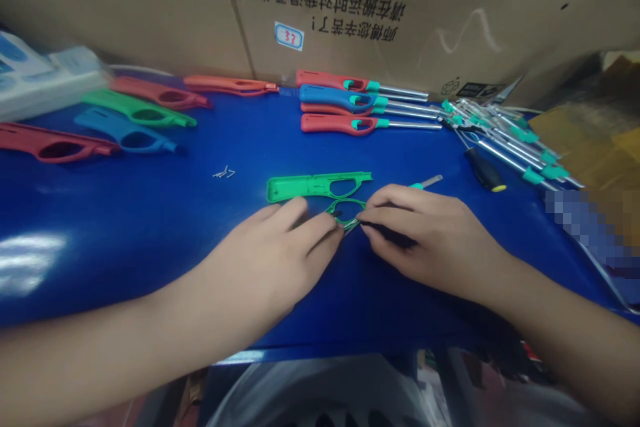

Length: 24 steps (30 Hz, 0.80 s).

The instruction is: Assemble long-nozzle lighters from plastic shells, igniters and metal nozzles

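Both my hands rest on a blue table [150, 213] over a green lighter shell half [347, 209], partly hidden under my fingers. My left hand [285, 247] lies on its left end, fingers curled and pressing it down. My right hand [420, 233] pinches at its right side, where a metal tube with a teal collar [427, 181] pokes out behind the fingers. A second green shell half [315, 185] lies open side up just beyond, touching neither hand.
Assembled red and blue lighters [350, 103] lie at the back centre. Empty red, green and blue shells [135, 110] lie back left. Several metal tubes with teal collars [505, 133] and a black-handled screwdriver [484, 170] lie right. Small metal clips [224, 173] lie left of centre. Cardboard boxes [350, 7] stand behind.
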Available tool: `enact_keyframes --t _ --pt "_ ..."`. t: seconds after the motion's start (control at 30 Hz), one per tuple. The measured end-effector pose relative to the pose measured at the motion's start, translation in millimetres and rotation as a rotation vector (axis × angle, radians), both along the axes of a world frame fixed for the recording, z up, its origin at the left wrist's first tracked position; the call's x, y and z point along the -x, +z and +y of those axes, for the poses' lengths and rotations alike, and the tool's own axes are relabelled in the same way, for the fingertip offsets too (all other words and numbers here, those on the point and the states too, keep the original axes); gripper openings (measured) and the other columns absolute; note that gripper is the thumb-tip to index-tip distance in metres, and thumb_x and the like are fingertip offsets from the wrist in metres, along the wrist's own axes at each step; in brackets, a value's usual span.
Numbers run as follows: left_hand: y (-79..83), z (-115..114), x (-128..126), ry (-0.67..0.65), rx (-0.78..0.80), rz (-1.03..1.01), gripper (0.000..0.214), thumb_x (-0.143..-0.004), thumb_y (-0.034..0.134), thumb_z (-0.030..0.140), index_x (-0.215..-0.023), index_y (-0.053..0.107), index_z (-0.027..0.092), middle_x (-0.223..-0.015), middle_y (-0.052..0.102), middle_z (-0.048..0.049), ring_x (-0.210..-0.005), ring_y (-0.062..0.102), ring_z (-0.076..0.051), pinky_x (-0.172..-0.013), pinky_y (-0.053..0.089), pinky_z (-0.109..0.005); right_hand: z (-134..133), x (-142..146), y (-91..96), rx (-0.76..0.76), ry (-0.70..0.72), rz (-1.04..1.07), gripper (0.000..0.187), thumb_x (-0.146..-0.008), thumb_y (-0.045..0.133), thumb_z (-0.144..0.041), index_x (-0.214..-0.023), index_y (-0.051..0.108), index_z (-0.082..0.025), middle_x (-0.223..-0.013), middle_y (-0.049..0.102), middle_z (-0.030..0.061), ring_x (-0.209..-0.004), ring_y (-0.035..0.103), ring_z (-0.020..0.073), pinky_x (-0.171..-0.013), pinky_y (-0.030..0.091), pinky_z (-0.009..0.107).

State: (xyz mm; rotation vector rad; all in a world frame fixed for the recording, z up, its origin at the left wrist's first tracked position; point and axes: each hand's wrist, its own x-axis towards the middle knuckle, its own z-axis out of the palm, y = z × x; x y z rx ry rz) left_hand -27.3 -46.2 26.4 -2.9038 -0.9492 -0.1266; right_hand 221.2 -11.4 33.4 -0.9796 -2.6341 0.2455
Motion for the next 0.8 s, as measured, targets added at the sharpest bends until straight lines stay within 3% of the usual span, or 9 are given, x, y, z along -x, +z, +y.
enact_keyframes --t 0.3,0.6,0.8 --pt "1.6 -1.0 1.1 0.009 0.019 -0.009 0.040 -0.092 0.052 0.009 -0.130 0.065 0.010 -0.125 0.066 -0.0125 -0.094 0.054 -0.029 -0.075 0.055 -0.044 -3.3 4.3 -2.9 -0.033 -0.018 -0.124 0.020 -0.098 0.055 -0.025 -0.106 0.072 -0.017 -0.107 0.072 0.0075 -0.092 0.069 0.0228 -0.070 0.050 0.034" --pt "1.5 -4.1 -6.6 0.032 -0.052 -0.019 0.036 -0.094 0.049 0.008 -0.124 0.069 0.012 -0.117 0.068 -0.0103 -0.088 0.054 -0.028 -0.071 0.055 -0.043 4.0 6.9 -7.8 0.135 -0.053 0.075 0.012 -0.098 0.051 -0.018 -0.099 0.063 -0.019 -0.100 0.069 0.0075 -0.091 0.064 0.0203 -0.078 0.050 0.032" --pt "4.2 -10.2 -10.4 0.006 -0.132 0.023 0.034 -0.092 0.051 0.006 -0.119 0.071 0.010 -0.116 0.069 -0.0113 -0.087 0.057 -0.028 -0.066 0.054 -0.041 10.6 6.0 -8.0 0.183 -0.015 0.029 0.015 -0.101 0.046 -0.019 -0.098 0.060 -0.018 -0.099 0.067 0.0082 -0.092 0.061 0.0215 -0.082 0.049 0.035"
